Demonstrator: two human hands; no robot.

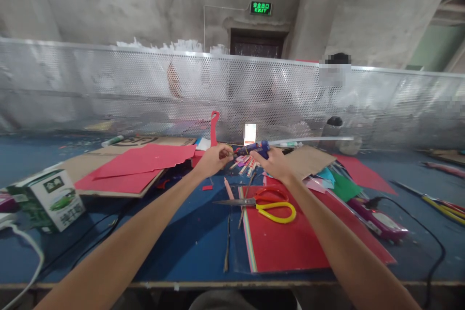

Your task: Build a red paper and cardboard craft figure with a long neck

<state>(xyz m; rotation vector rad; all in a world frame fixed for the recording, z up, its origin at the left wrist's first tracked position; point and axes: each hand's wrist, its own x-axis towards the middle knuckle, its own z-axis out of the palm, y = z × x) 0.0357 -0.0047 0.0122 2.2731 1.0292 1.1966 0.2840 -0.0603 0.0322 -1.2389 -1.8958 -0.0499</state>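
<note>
My right hand is wrapped round a blue glue gun, and a long whitish glue stick juts out of its back to the right. The nozzle end points left at my left hand. The fingers of that hand are pinched together close to the nozzle; what sits between them is too small to make out. A red paper strip with a curled top rises just behind my left hand; whether the hand touches it is hidden. Below both hands, scissors with one red and one yellow handle lie partly on a red paper stack.
Red sheets on cardboard lie at the left, beside a green-and-white milk carton. A lit phone stands at the back. Right are green paper, a purple box and a black cable. A perforated metal screen borders the table.
</note>
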